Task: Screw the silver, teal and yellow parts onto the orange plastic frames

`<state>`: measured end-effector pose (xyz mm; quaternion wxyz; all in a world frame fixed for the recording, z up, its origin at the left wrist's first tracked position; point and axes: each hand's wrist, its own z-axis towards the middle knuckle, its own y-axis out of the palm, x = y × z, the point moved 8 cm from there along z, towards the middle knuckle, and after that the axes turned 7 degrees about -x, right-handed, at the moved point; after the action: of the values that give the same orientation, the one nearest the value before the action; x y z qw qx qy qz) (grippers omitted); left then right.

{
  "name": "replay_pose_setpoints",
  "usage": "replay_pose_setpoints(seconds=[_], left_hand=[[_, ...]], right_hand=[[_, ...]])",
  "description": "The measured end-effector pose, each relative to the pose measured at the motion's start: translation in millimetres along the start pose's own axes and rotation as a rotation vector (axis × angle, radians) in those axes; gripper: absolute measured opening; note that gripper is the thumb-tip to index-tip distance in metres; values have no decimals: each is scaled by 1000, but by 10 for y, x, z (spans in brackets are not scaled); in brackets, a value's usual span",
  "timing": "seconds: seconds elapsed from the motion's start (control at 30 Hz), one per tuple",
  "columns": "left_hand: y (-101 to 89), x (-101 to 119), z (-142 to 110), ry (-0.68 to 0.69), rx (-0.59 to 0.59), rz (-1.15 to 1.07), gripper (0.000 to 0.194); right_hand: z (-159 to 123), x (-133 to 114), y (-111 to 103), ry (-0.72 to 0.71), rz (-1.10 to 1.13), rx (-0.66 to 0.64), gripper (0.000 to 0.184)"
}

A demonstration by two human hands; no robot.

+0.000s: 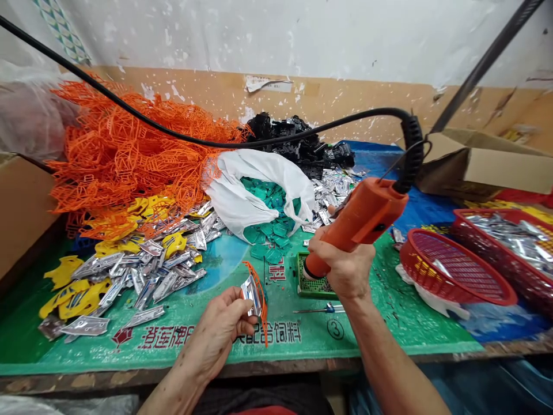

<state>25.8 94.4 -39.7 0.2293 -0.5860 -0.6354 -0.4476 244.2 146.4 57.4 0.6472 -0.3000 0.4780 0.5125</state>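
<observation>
My left hand (216, 328) is closed in a pinch on a shiny silver metal plate (249, 294). Against the plate's right side sits a thin orange plastic frame (262, 297), with a bit of teal showing beside it. My right hand (352, 271) wraps round an orange electric screwdriver (367, 210), tilted with its nose pointing down and left. That nose is at a small green perforated tray (319, 294); the bit's tip is hidden. A small hand screwdriver with a blue part (330, 308) lies just in front of the tray.
Orange plastic frames (129, 150) pile up at back left, above yellow pieces (84, 297) and silver plates (147, 282). A white bag (242, 202) spills teal pieces (272, 230). Black parts (298, 138) lie behind. Red baskets (458, 288) stand right. A black cable (242, 143) hangs across.
</observation>
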Motion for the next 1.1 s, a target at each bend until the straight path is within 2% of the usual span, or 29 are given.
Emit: replay_pose_setpoints(seconds=[0.13, 0.3, 0.53, 0.67, 0.8, 0.9, 1.0, 1.1], left_hand=[[-32, -6, 12, 11, 21, 22, 17], [-45, -11, 55, 40, -9, 100, 14], [12, 104, 7, 5, -19, 203, 11], [26, 109, -23, 14, -48, 124, 13], [-21, 51, -6, 53, -36, 85, 12], [-15, 22, 12, 53, -43, 138, 8], [31, 44, 27, 51, -51, 212, 5], [110, 98, 40, 63, -69, 248, 3]], right_hand=[[-2, -13, 11, -8, -42, -3, 18], [-16, -22, 13, -13, -56, 6, 18], [-15, -28, 3, 6, -68, 36, 19], [-4, 14, 2, 22, -9, 36, 24], [23, 29, -46, 11, -2, 67, 22], [67, -63, -68, 1, 20, 83, 19], [89, -273, -48, -12, 113, 80, 18], [39, -540, 58, -35, 238, -10, 24]])
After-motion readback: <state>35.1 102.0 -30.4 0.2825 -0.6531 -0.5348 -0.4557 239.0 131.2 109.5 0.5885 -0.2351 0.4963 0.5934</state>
